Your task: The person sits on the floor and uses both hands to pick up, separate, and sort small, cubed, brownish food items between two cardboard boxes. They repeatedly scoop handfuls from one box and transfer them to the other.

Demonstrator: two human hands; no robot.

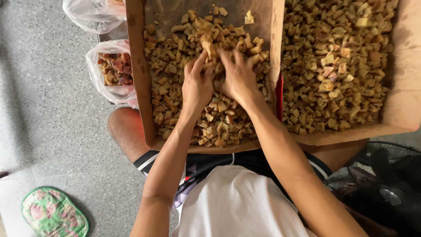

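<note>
A cardboard box (139, 83) in front of my knees holds a heap of small brown fried chunks (175, 61). Both my hands are dug into the heap side by side. My left hand (197, 83) has its fingers curled into the chunks, and my right hand (239, 77) presses in beside it, the fingertips of both buried. Together they gather a clump of pieces near the middle of the box.
A second cardboard box (401, 105) full of the same chunks sits to the right. Two plastic bags (115, 70) stand at the left, one holding darker pieces. A fan grille (386, 188) is at lower right; a floral cloth pad (52, 213) lies on the speckled floor.
</note>
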